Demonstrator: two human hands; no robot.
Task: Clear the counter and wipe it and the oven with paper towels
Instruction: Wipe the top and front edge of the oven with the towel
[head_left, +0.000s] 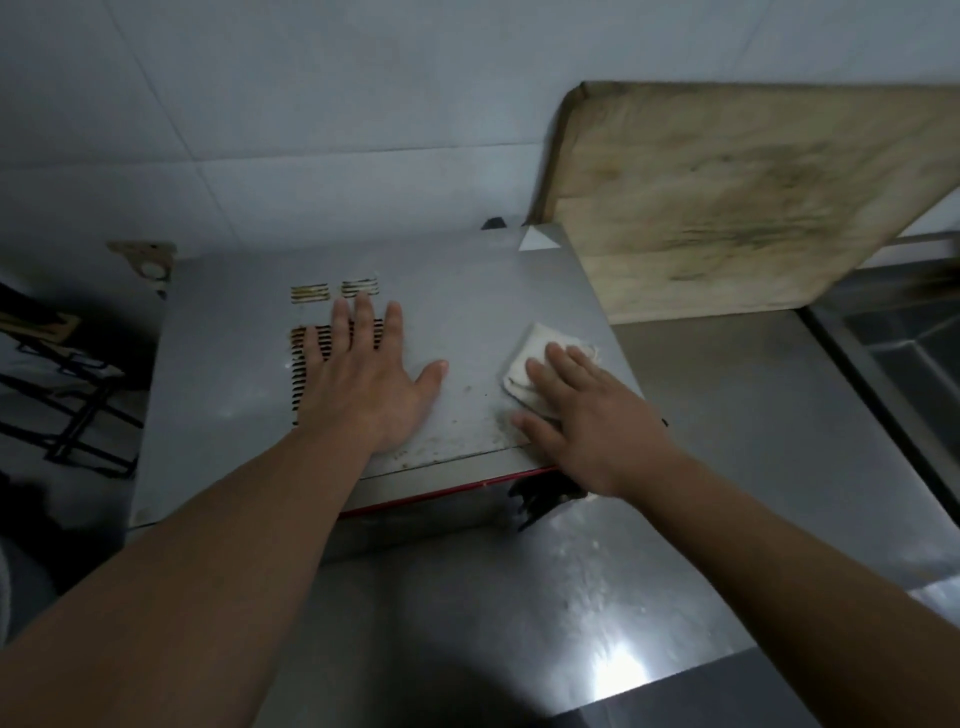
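Here, left hand (363, 382) lies flat, fingers straight, holding nothing, on the oven (467, 312) top at frame centre, over the vent slots (311, 364). Right hand (587, 415) presses a folded paper towel (524, 358) with straight fingers, centre-right. Cutting board (727, 197) leans upper right; steel table (727, 415) below.

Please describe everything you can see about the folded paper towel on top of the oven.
The paper towel is white, folded into a thick, roughly square pad with soft, slightly ragged edges. It lies flat on the oven top, near the right front edge, beside some dark crumbs and smears. The right hand presses on it with straight fingers, covering its near half; the far corner stays visible. The left hand rests flat on the oven, apart from it.
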